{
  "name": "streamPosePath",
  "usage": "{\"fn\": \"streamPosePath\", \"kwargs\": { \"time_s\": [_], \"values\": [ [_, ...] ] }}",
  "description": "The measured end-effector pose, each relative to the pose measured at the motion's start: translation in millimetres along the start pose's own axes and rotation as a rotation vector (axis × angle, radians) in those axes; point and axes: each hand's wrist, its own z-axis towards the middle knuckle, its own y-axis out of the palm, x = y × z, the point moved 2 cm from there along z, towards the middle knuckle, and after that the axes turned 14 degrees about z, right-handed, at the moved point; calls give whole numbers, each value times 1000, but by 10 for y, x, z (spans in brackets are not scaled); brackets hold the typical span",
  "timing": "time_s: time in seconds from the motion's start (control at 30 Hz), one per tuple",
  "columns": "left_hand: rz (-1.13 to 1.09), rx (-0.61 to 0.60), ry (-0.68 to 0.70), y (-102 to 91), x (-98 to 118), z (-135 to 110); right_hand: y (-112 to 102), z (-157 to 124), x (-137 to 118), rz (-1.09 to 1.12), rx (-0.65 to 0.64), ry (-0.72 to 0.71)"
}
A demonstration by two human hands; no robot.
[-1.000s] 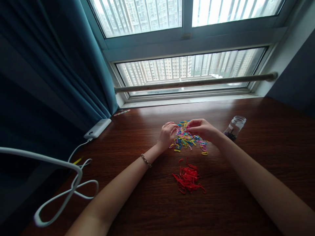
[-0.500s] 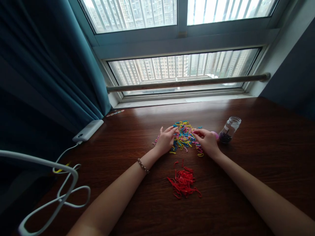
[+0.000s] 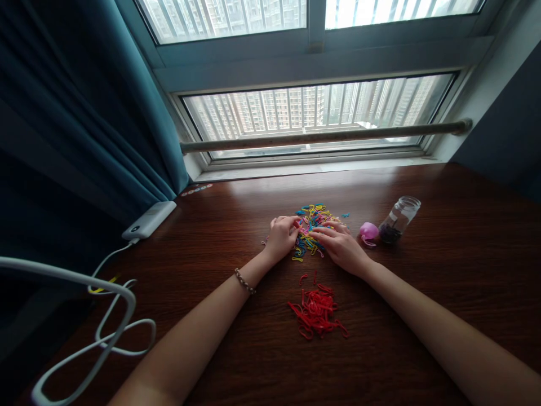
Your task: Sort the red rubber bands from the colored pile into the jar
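A loose heap of small rubber bands (image 3: 311,243) in yellow, blue and pink lies on the dark wooden table. At its left edge is my left hand (image 3: 282,238), fingers curled in and thumb close to the index finger; pink bands show by the fingertips, but whether they are gripped is hidden. My right hand (image 3: 341,248) lies palm down over the heap's right side with its fingers stretched out, covering some bands. Closer to me, a separate pile of red rubber bands (image 3: 318,311) sits between my forearms.
Right of the heap, a pink balloon-like item (image 3: 369,230) lies beside a tilted clear jar (image 3: 399,219) with dark bits inside. At the left are a white power bank (image 3: 150,220) and its looping white cable (image 3: 122,290). A window rail (image 3: 321,137) runs behind the table.
My right hand has moved left onto the heap and its fingers have straightened, uncovering the pink item. My left hand's fingers have curled in. The view has tilted slightly downward.
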Motion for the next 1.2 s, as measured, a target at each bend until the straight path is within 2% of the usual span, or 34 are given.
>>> {"fn": "streamPosePath", "kwargs": {
  "time_s": [0.07,0.17,0.3,0.43,0.53,0.73,0.93,1.07,1.2],
  "values": [
    [-24,11,-15,14,-26,8,-1,0,-5,6,-16,-7],
    [-94,24,-44,21,-61,18,-14,5,13,45,49,-2],
    [-195,49,-68,4,-102,30,-45,-1,93,120,235,42],
    [-263,56,-167,18,-170,38,-81,-25,165,216,435,143],
    [-304,68,-238,52,-217,39,-98,-33,172,275,510,205],
    [-295,107,-327,59,-240,29,-113,-31,122,322,512,261],
    [-108,122,-437,-35,-207,7,-118,-21,86,391,494,318],
    [7,89,-432,-53,-186,4,-107,-8,106,458,503,312],
    [28,96,-390,-29,-217,9,-92,-16,159,511,519,348]
  ]
}}
